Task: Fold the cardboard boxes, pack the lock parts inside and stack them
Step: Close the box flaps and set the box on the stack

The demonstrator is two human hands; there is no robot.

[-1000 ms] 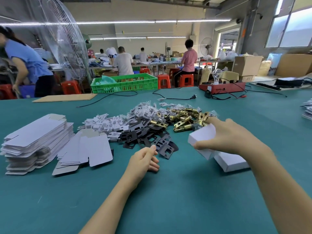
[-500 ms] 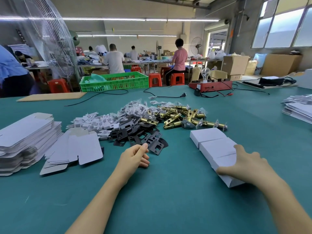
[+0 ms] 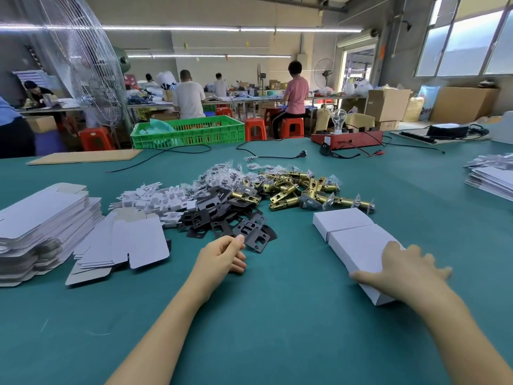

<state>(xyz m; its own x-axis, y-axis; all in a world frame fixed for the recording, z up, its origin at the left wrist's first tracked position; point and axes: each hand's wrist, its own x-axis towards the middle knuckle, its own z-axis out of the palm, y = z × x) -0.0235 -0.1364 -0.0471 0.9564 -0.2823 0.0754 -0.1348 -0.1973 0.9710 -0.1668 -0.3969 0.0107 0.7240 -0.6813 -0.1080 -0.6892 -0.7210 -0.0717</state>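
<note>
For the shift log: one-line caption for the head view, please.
Right hand lies on nearest white box; left hand curled beside black plates.

open green table (image 3: pixel 277 329) in front of me, bare between my left hand (image 3: pixel 222 257) and right hand (image 3: pixel 408 270). ahead of my left hand, black plates (image 3: pixel 236 220) heaped close, one touching my fingers. flat box blanks (image 3: pixel 122 245) just to its left, a taller stack of blanks (image 3: pixel 41 220) further left. brass latches (image 3: pixel 299 190) piled ahead, centre. white boxes (image 3: pixel 344 223) in a row under and beyond my right hand. clear lane between plates and boxes.
</note>
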